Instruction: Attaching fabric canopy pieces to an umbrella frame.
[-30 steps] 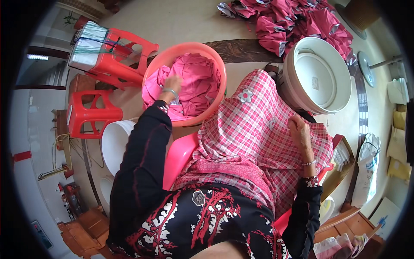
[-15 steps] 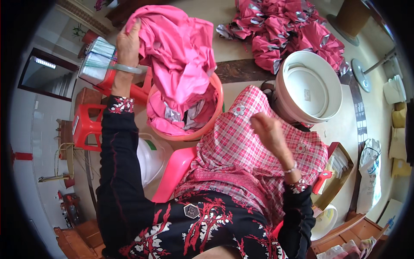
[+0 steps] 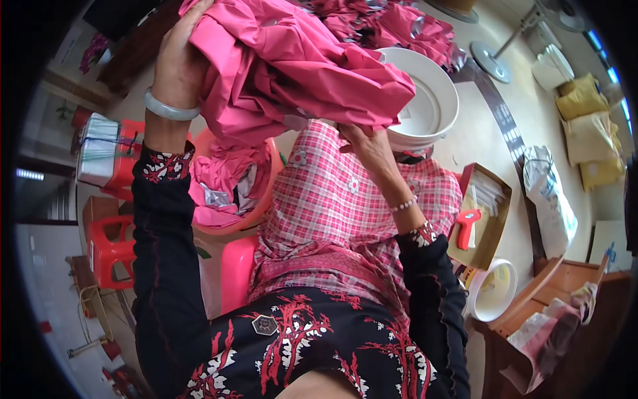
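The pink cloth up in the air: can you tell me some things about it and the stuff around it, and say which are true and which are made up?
1. Both hands hold the pink cloth. True: left hand, right hand.
2. The orange basin holds only water. False: more pink cloth lies in it.
3. The checked cloth covers the lap. True.
4. The white bowl is blue. False: white.

Packages Around the Seat

An open brown cardboard box [image 3: 488,216] sits at right. Beyond it leans a white plastic bag [image 3: 548,199], with yellow sacks [image 3: 588,126] farther right. A wrapped silvery bundle [image 3: 98,149] rests on a red stool [image 3: 123,163] at left
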`<control>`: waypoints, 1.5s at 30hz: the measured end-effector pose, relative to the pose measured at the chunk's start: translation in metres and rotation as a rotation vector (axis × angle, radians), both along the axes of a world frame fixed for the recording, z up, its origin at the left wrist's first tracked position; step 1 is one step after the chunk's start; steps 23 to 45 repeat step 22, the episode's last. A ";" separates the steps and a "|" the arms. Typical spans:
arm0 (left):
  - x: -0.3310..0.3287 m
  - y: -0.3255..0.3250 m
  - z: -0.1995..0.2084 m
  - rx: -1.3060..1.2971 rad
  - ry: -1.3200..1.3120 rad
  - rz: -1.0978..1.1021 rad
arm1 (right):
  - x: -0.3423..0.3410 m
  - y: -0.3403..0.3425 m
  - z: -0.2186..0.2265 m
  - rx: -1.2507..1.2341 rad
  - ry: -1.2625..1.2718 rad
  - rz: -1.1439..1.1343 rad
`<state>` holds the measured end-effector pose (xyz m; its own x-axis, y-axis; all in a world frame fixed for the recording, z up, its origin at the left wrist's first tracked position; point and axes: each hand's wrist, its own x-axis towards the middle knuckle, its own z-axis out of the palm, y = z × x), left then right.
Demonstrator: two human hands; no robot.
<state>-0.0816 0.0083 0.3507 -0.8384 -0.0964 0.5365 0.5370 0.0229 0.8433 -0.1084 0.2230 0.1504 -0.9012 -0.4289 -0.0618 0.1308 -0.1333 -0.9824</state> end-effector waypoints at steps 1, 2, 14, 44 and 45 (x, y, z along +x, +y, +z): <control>-0.005 0.000 -0.007 0.005 -0.004 -0.018 | 0.001 0.000 -0.001 -0.083 -0.103 0.026; -0.008 -0.007 -0.016 -0.204 0.057 0.063 | 0.005 -0.002 -0.003 -0.083 -0.105 0.017; -0.018 -0.045 -0.070 0.445 -0.431 0.125 | 0.037 -0.008 -0.026 -0.421 -0.583 0.541; 0.050 -0.049 -0.163 0.408 -0.521 0.116 | 0.014 -0.018 -0.017 -0.208 -0.340 0.305; 0.050 -0.049 -0.163 0.408 -0.521 0.116 | 0.014 -0.018 -0.017 -0.208 -0.340 0.305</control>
